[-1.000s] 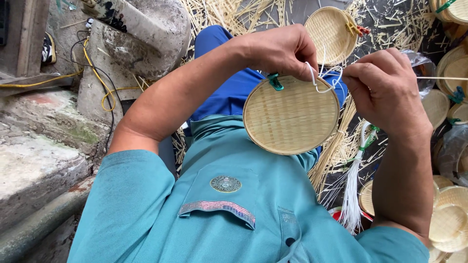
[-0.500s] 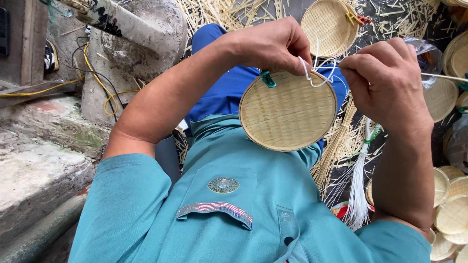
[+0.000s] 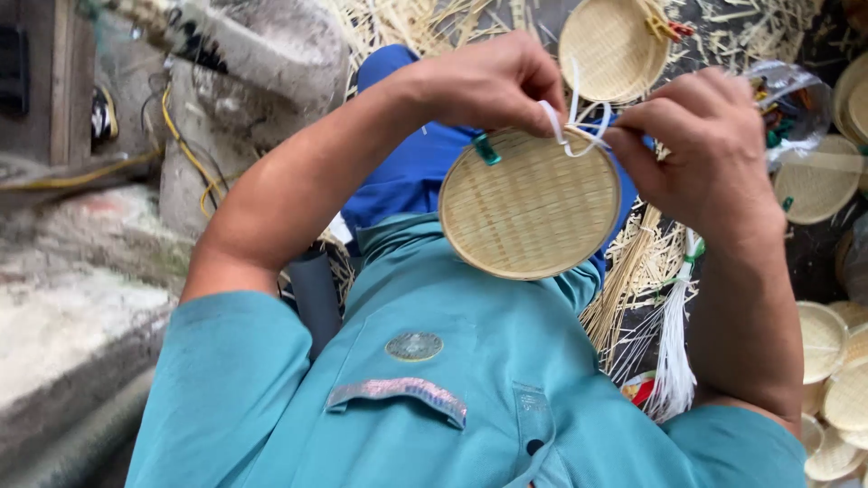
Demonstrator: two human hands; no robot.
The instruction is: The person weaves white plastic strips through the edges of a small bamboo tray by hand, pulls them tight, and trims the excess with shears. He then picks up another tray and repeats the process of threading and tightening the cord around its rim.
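Observation:
My left hand (image 3: 493,86) pinches the top rim of a small round woven bamboo tray (image 3: 529,208), held flat above my lap. A green clip (image 3: 485,149) sits on the rim just below that hand. My right hand (image 3: 705,145) grips a thin white strip (image 3: 574,126) that loops over the rim between the two hands. The fingertips of both hands nearly meet at the loop. My teal shirt (image 3: 470,389) fills the lower part of the view.
More woven trays lie around: one at the top (image 3: 610,45), one at the right (image 3: 818,181), a stack at the lower right (image 3: 832,380). A bundle of white strips (image 3: 674,352) hangs by my right arm. Straw (image 3: 633,271) covers the floor. A concrete block (image 3: 244,81) and a yellow cable (image 3: 181,145) are at the left.
My right hand has moved slightly up and closer to the left hand, and the white strip's loop at the rim has changed shape. The tray stays held in about the same place.

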